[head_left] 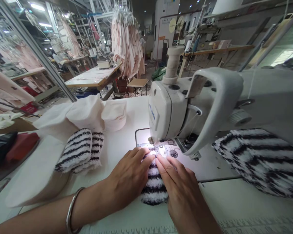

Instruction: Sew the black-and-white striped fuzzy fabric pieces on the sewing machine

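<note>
A small black-and-white striped piece of fluffy fabric (154,188) lies under the needle area of the sewing machine (161,110). My left hand (130,177), with a silver bangle at the wrist, is closed on the fabric's left edge, thumb and forefinger near the presser foot. From the right, my right hand (179,182) grips the same piece, fingers pressed together and the tips almost meeting the left thumb. The machine's lamp lights the fingertips brightly. Exact contact between needle and fabric is hidden by the fingers.
Striped pieces (80,149) lie left, beside stacks of white fabric (85,112). A larger striped heap (261,162) rests right, under the machine arm. A ruler strip (258,224) runs along the table's front edge. Pink garments (127,42) hang behind.
</note>
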A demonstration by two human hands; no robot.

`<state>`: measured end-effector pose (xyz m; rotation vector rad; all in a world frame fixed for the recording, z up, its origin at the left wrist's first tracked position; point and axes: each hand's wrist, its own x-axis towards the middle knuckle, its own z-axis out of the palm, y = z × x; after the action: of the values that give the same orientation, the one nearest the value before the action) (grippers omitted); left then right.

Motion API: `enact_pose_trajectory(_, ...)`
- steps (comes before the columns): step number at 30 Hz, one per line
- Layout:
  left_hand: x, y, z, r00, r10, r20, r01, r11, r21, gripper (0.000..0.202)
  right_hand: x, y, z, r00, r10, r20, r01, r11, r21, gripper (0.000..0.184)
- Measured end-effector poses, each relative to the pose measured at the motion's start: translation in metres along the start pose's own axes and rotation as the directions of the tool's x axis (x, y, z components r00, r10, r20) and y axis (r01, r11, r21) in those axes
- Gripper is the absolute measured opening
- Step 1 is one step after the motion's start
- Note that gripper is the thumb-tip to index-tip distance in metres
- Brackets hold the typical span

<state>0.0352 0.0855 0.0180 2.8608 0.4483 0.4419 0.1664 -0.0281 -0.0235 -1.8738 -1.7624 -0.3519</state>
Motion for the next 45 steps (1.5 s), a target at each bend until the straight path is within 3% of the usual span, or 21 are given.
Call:
enact_pose_trajectory(6,-0.002,0.001,0.001,1.0,0.016,0.003,-0.016,1.0,0.011,0.035,0.002,0.004,-0.007,0.998,0.008,0.055,-0.011,0.999,0.047,0.056)
enact_pose_trajectory(10,-0.007,0.004,-0.015,0.998,0.049,0.029,-0.047,0.997,-0.063,0.028,-0.005,0.019,-0.029,0.995,-0.057,0.085,0.041,0.983,0.182,0.057)
enact_pose_trajectory(12,-0.01,0.004,-0.025,0.998,0.062,0.033,-0.058,0.991,-0.122,0.026,-0.017,0.02,-0.041,0.993,-0.077,0.091,0.062,0.985,0.163,0.06)
enact_pose_trajectory(17,-0.012,0.002,-0.035,0.978,0.181,0.104,-0.152,0.958,-0.243,0.023,-0.051,-0.013,-0.043,0.985,-0.147,0.091,0.151,0.988,-0.044,0.046)
enact_pose_trajectory(22,-0.011,0.003,-0.027,0.949,0.289,0.13,-0.255,0.94,-0.229,0.024,-0.063,-0.037,-0.022,0.996,-0.087,0.02,0.089,0.982,-0.168,0.04)
enact_pose_trajectory(25,-0.012,0.0,-0.023,0.947,0.297,0.124,-0.267,0.94,-0.211,0.023,-0.061,-0.034,-0.015,0.997,-0.07,-0.04,0.063,0.985,-0.16,0.037)
enact_pose_trajectory(34,-0.002,-0.016,-0.019,0.965,0.257,0.056,-0.24,0.948,-0.207,0.02,-0.035,-0.024,-0.012,0.997,-0.049,-0.051,0.048,0.998,-0.028,0.044)
enact_pose_trajectory(40,0.003,-0.024,-0.016,0.974,0.226,0.016,-0.22,0.959,-0.18,0.022,-0.017,-0.013,-0.012,0.998,-0.055,0.021,0.055,0.998,0.005,0.057)
enact_pose_trajectory(45,0.004,-0.029,-0.012,0.983,0.186,0.016,-0.181,0.973,-0.142,0.025,-0.005,-0.001,-0.012,0.99,-0.127,0.059,0.126,0.992,0.015,0.054)
